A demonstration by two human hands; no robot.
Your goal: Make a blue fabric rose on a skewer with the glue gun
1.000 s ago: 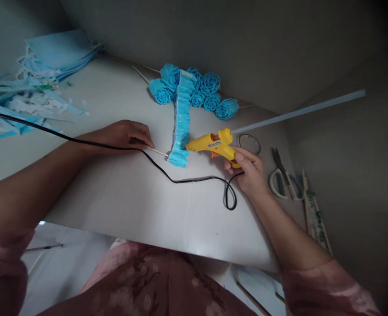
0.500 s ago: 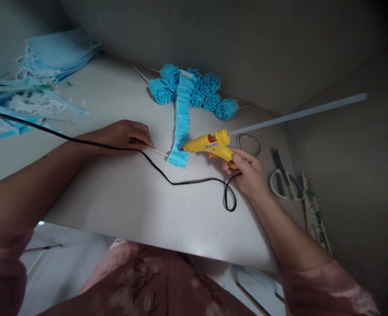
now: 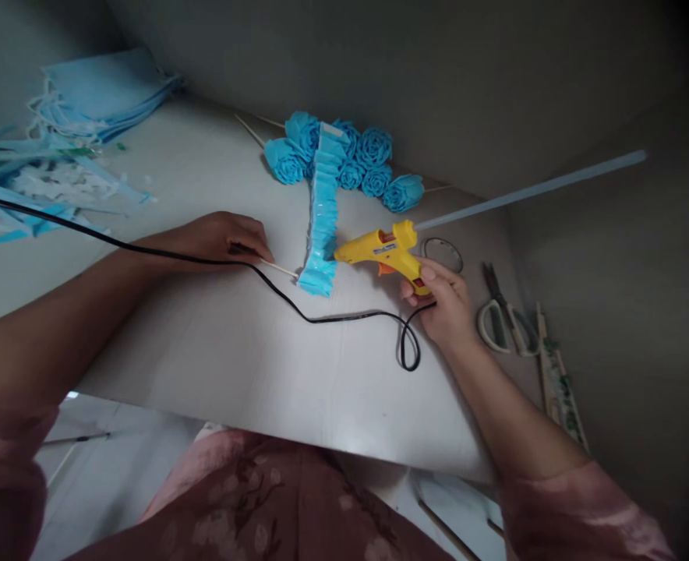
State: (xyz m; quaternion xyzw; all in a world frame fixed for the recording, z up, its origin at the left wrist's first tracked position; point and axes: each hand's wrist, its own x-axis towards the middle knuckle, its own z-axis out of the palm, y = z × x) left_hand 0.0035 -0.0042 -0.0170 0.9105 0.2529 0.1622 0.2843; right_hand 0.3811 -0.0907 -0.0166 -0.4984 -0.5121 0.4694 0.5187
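Observation:
My left hand (image 3: 236, 240) pinches a thin wooden stick (image 3: 279, 269). The stick's far end meets the near end of a pleated light-blue strip (image 3: 323, 210), which runs away from me toward several blue fabric roses (image 3: 373, 148). Shiny glue shows on the strip. In my right hand (image 3: 443, 300) is a yellow hot glue gun (image 3: 373, 248), my fingers wrapped round its handle. The gun's nozzle points left, just beside the strip's right edge near its lower end. A long clear glue stick (image 3: 531, 191) juts from the gun's back.
A black cord (image 3: 344, 318) crosses the table (image 3: 251, 351) and passes over my left wrist. Blue face masks (image 3: 102, 89) and cut scraps (image 3: 58, 183) lie at left. Right of the gun are a roll of tape (image 3: 443, 254), scissors (image 3: 505, 315) and a pack of sticks (image 3: 558, 382).
My right hand has drawn the glue gun a little to the right, and its nozzle has come off the strip. My left hand and the stick have stayed in place.

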